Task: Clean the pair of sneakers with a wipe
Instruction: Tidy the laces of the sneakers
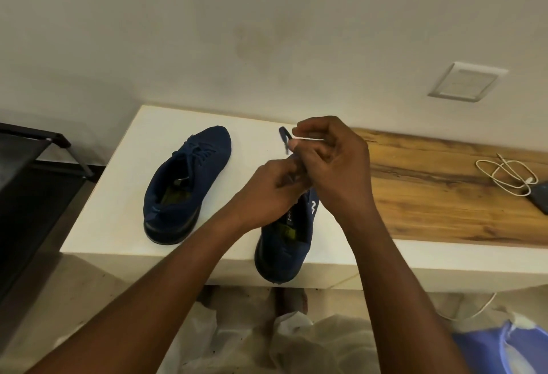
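Grip: right hand curled, fingertip and thumb pinching the dark blue lace, which loops up just beyond the fingers; a thin white strip runs across the same fingers; cannot tell whether it is a lace tip or something else. Left hand also curled, fingers closed on the lace lower down, touching the right hand, directly over the lacing of the right sneaker.

Position: right sneaker on the white table, heel overhanging the front edge; left sneaker beside it and apart, flat on the table, laced, untouched by either hand.

Step (judgement): lace work on the right sneaker, preparatory to wiping; untying or tying not distinguishable; no wipe identified in view; wiping judged not started.

Next move calls for: finishing with the lace, freeing one hand to fetch a wipe, the other steadying the shoe; sliding the sneaker back from the edge so it cannot tip off.

Markings: white squiggle on the right sneaker's side, partly hidden, not readable as a brand; print on its insole too small to read.

Surroundings: wooden top adjoining, with a white cable.
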